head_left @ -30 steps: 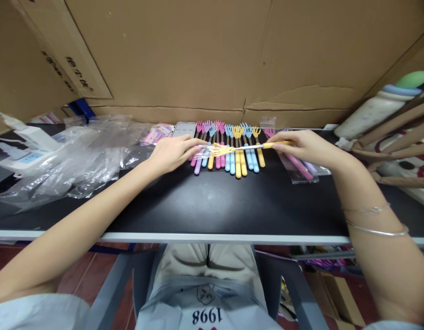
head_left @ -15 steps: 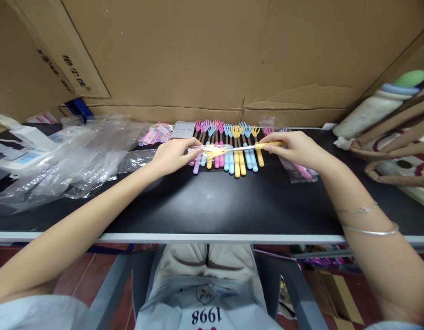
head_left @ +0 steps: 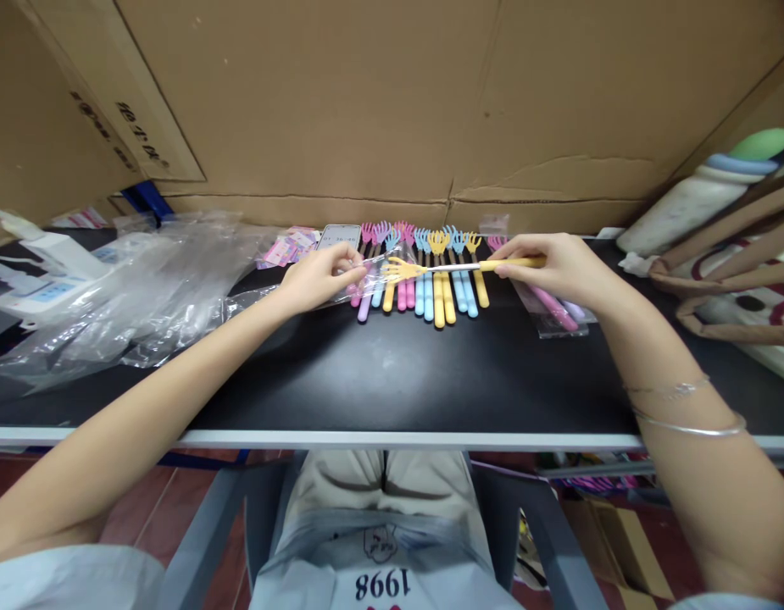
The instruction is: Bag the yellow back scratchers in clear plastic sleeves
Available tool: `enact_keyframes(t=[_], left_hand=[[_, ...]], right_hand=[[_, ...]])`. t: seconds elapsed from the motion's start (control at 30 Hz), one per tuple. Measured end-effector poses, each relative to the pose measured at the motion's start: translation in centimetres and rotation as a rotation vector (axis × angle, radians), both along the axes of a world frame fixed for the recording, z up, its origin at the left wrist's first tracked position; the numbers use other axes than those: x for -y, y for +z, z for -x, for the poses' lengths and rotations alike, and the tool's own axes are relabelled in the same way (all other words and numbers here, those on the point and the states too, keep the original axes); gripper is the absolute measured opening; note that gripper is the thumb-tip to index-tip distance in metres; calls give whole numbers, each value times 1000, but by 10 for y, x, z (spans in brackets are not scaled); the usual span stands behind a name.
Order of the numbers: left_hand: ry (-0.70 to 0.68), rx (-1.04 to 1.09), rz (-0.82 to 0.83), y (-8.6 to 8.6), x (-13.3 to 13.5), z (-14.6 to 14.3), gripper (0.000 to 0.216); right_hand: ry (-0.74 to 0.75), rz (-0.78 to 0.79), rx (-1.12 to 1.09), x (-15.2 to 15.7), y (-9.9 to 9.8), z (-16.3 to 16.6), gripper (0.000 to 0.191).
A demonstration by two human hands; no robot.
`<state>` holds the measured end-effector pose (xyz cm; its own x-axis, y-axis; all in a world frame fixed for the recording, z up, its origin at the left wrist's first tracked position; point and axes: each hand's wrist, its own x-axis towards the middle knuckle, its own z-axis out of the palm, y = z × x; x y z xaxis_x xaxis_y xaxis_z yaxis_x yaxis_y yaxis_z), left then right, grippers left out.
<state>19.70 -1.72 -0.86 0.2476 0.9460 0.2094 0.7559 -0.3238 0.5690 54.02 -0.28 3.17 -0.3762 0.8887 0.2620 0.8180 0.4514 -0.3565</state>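
My right hand (head_left: 536,258) is closed on the handle of a yellow back scratcher (head_left: 458,267), which lies level and points left. Its claw-shaped head is at the mouth of a clear plastic bag (head_left: 258,296); how far inside it sits I cannot tell. My left hand (head_left: 325,275) pinches the bag between thumb and fingers. Behind and below them, a row of back scratchers (head_left: 438,296) in pink, purple, blue and yellow lies on the black table, heads toward the cardboard. Under my right hand, pink and purple back scratchers (head_left: 553,307) lie in clear bags.
A pile of clear plastic bags (head_left: 169,288) covers the left side, beside a white device (head_left: 54,271). Colourful cards (head_left: 291,246) and a phone (head_left: 339,235) lie behind my left hand. At right stand a bottle (head_left: 690,203) and a bag with brown handles (head_left: 747,280). Cardboard (head_left: 366,102) walls the back.
The yellow back scratcher and my right hand have shifted slightly right and up. Its head now shows more plainly beside my left hand, which has lifted the bag's edge.
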Motion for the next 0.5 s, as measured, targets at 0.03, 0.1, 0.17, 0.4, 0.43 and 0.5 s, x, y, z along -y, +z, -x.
enact_keyframes(t=[0.03, 0.1, 0.17, 0.4, 0.43, 0.5], left_hand=[[15, -5, -5, 0, 0, 0, 30], [34, -10, -25, -1, -1, 1, 30], [32, 0, -44, -2, -2, 2, 29], [26, 37, -63, -4, -5, 5, 29], [26, 36, -65, -4, -5, 4, 29], [29, 21, -67, -3, -3, 3, 31]], right_hand=[[-7, -6, -6, 0, 0, 0, 41], [-14, -19, -19, 1, 1, 0, 41], [-13, -25, -26, 2, 2, -1, 39], [-19, -36, -38, 1, 0, -2, 38], [-13, -31, -39, 1, 0, -2, 39], [-3, -20, -43, 0, -1, 0, 41]])
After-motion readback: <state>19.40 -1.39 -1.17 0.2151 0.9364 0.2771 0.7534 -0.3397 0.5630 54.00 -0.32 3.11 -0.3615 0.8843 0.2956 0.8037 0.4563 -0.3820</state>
